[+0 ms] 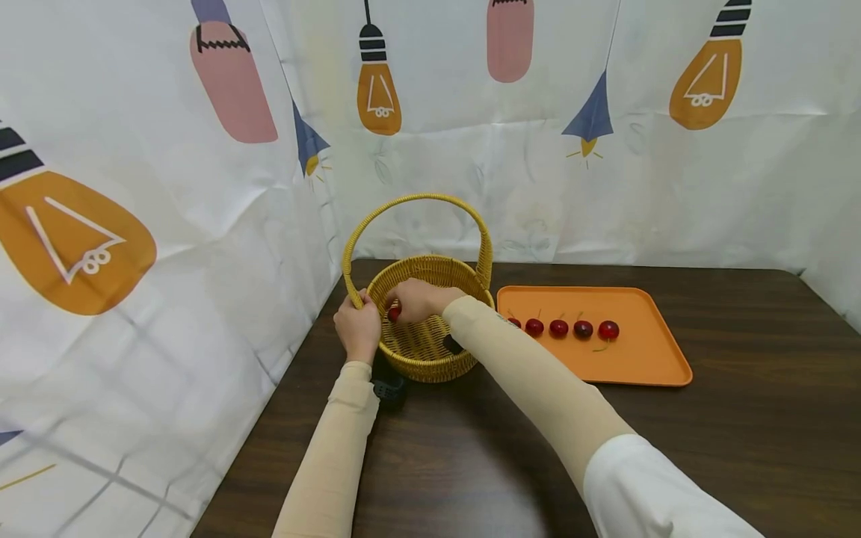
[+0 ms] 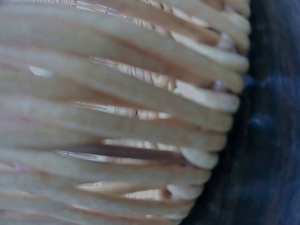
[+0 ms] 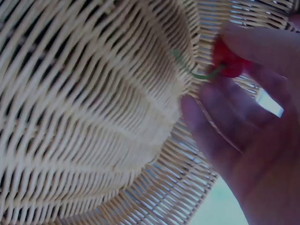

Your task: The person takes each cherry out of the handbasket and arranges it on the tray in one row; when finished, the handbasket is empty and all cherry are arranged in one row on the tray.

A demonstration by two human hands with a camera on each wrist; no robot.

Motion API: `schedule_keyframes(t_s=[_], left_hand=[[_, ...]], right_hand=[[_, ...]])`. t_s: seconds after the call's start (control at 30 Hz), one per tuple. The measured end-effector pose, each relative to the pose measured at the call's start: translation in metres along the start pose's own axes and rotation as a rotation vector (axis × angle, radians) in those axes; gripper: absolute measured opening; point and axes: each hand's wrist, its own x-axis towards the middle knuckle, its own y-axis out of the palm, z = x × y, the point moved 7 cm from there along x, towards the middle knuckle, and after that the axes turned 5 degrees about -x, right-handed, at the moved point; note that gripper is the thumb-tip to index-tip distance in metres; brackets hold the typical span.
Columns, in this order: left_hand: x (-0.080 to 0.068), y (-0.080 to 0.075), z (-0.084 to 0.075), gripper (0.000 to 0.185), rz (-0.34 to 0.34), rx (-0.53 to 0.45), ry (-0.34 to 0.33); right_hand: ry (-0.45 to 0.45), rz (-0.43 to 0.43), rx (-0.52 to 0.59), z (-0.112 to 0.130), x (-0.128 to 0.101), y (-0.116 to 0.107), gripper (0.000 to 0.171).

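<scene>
A yellow wicker basket (image 1: 430, 370) with a tall arched handle stands on the table. My left hand (image 1: 359, 329) grips the foot of the handle at the basket's left side. Reaching into the basket, my right hand (image 1: 420, 300) pinches a red cherry (image 1: 394, 311) between thumb and fingers. In the right wrist view the cherry (image 3: 228, 58) shows a green stem, and the woven wall lies close by. Close-up wicker strands (image 2: 117, 117) fill most of the left wrist view; the left hand is out of sight there.
To the right of the basket lies an orange tray (image 1: 639, 366) with several cherries (image 1: 558, 329) in a row, partly hidden by my right forearm at the left end. The dark wooden table (image 1: 760, 388) meets a white patterned curtain (image 1: 457, 164) behind and at left.
</scene>
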Motion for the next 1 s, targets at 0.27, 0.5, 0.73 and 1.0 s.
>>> schedule_keyframes(t_s=[0.27,0.5,0.73,1.0], left_hand=[[-0.002,0.005,0.003,0.028,0.009,-0.001,-0.028],[0.002,0.002,0.0,0.026,-0.002,0.016,-0.031],[0.005,0.002,-0.001,0.031,0.028,-0.001,-0.033],[0.0,0.002,0.003,0.034,0.042,-0.015,-0.068]], right_hand=[[0.04,-0.013,0.007,-0.005,-0.02,-0.016,0.035],[0.02,-0.056,0.025,-0.006,-0.034,-0.028,0.031],[0.001,-0.11,0.101,-0.013,-0.056,-0.032,0.039],[-0.016,-0.171,0.173,-0.028,-0.094,-0.029,0.039]])
